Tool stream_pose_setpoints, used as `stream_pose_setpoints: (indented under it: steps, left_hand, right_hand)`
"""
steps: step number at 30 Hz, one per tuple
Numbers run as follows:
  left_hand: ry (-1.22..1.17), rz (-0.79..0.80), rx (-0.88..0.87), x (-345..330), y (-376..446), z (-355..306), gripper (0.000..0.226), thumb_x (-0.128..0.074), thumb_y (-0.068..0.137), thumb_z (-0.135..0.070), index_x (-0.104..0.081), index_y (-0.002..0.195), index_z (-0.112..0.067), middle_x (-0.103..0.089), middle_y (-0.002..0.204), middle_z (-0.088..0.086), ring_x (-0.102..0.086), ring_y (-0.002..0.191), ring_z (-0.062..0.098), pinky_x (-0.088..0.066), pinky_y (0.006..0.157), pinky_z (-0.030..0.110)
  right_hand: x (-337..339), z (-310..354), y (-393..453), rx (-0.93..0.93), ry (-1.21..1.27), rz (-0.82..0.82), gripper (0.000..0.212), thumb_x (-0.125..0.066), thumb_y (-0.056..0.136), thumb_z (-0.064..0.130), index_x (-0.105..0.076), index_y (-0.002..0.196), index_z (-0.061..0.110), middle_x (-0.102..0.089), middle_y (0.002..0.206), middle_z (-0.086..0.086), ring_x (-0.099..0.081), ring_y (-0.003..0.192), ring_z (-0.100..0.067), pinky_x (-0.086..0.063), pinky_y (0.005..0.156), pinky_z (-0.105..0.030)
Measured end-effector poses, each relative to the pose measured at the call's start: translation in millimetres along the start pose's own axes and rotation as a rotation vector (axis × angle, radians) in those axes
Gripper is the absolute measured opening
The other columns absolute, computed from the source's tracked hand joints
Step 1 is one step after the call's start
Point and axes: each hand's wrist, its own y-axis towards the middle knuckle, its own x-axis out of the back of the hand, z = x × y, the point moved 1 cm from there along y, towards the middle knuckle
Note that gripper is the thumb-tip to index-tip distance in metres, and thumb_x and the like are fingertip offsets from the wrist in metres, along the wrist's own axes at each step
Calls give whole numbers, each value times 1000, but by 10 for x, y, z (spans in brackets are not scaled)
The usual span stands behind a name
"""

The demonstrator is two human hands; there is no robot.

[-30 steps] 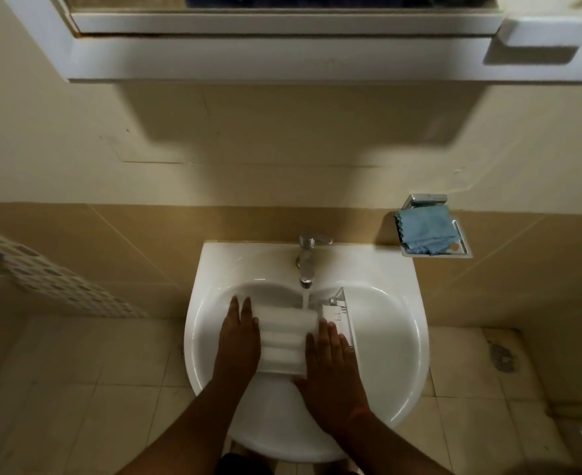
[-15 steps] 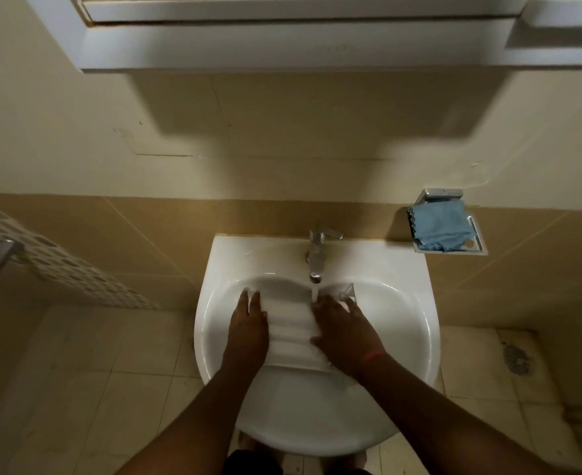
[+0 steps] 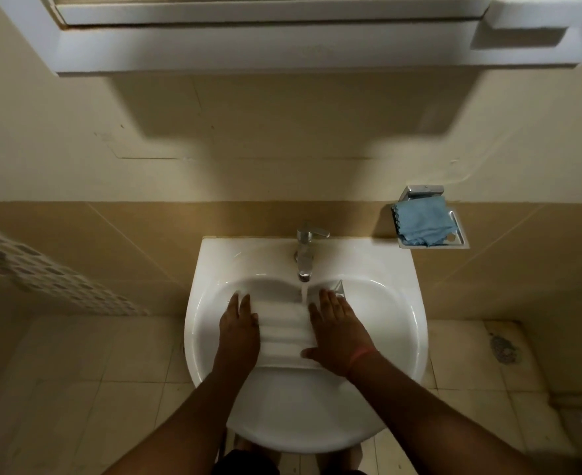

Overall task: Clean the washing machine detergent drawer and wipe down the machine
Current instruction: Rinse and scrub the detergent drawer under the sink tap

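white sink (image 3: 385, 323) with the tap (image 3: 305, 255) running, detergent drawer (image 3: 284, 332) sitting in the basin under the stream. left hand (image 3: 239, 325) and right hand (image 3: 337, 332) press its long sides, fingers straight. stiff light plastic, probably slippery wet, so grab the side walls
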Motion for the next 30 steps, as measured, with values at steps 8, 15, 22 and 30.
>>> stream_pose_setpoints:
  steps: [8,15,22,30]
  left_hand:
    - [-301,-21,189,109,26,32,61,-59,96,-31,-36,149,-10,-49,139,19,-55,111,29,-42,104,44]
    - [-296,-277,167,707,-23,-84,54,-70,88,-29,-52,137,-14,-57,129,13,-57,114,32,-44,102,43]
    - [-242,-406,63,930,-234,-234,46,-76,83,-27,-60,125,-14,-58,115,9,-55,105,28,-45,94,36]
    - [-300,-435,-29,971,-369,-260,49,-78,83,-24,-58,127,-15,-55,119,5,-49,111,20,-39,91,26]
  right_hand:
    - [-225,-334,-352,-453,1200,-125,39,-50,101,25,-49,137,10,-59,126,-3,-59,114,-23,-43,97,-30]
    - [-456,-15,-95,-417,1510,-13,18,-52,98,12,-64,111,17,-70,112,-7,-65,108,-26,-51,98,-42]
    - [-521,134,93,-528,1714,44,23,-49,100,15,-63,116,7,-70,109,-18,-66,102,-38,-51,94,-58]
    - [-404,217,-56,-550,1866,-29,24,-45,101,11,-63,116,9,-71,108,-16,-67,101,-37,-53,90,-57]
